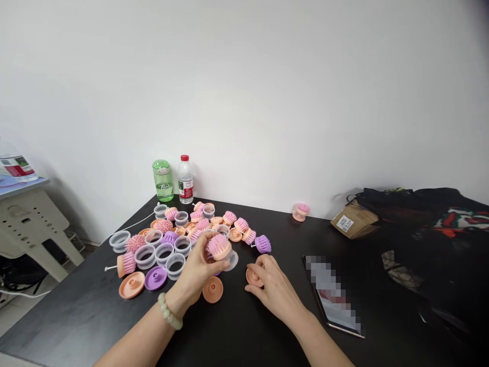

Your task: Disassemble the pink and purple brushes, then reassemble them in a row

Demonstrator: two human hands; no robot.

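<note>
While your left hand [197,270] clamps the pink brush head [219,247] at ten o'clock from your right hand [273,283], itself closed around an orange disc [252,278], you'd best grip the brush head low, sparing its bristles [217,243]. It hides part of your left hand; whether you also hold the clear ring [232,261] at its four o'clock, or the disc is lifted, I cannot tell.
</note>
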